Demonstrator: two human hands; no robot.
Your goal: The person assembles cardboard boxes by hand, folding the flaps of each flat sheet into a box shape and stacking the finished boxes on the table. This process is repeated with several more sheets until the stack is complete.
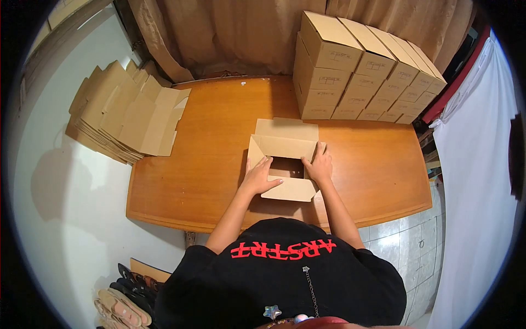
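A brown cardboard box (286,147) stands on the table in front of me with its top uncovered. One flap folds outward at its far side and another at its near side, and a dark brown surface shows inside. My left hand (256,176) holds the box's left side, its thumb resting on the near flap (289,189). On the opposite side, my right hand (320,164) grips the right wall, its fingers over the edge and its thumb on the inner side.
Flattened cardboard boxes (123,109) lie stacked at the wooden table's (213,131) left end. Closed boxes (361,77) are piled in rows at the back right. A brown curtain (230,33) hangs behind, a white cloth (471,153) at right. Shoes (123,307) sit lower left.
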